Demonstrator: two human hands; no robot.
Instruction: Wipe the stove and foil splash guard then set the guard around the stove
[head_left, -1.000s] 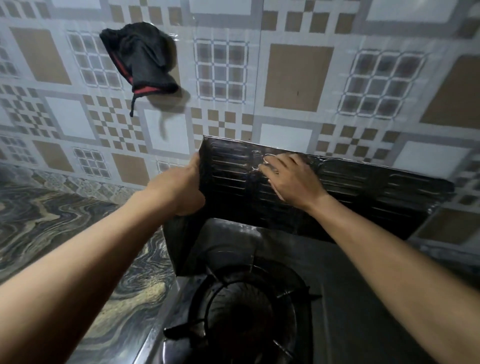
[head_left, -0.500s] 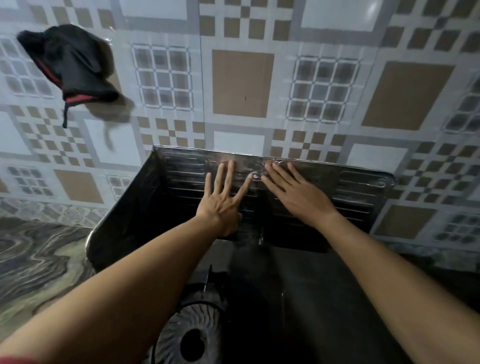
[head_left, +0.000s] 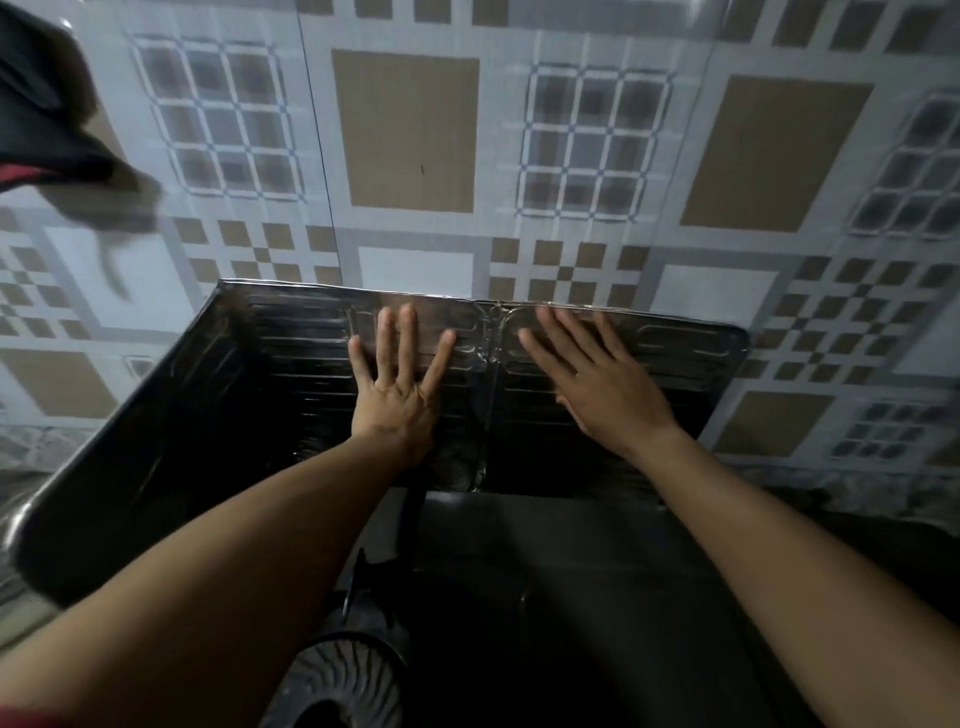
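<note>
Patterned tile wall (head_left: 405, 130) behind foil splash guard (head_left: 291, 338), standing upright behind stove (head_left: 571, 597). Left hand (head_left: 397, 387) and right hand (head_left: 597, 379) both flat, fingers spread, pressing guard's back panel, gripping nothing.

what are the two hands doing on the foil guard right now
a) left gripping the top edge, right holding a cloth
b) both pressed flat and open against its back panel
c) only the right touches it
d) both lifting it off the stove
b: the left hand and the right hand both lie open with fingers spread on the back panel of the foil splash guard, which stands against the tiled wall.
</note>
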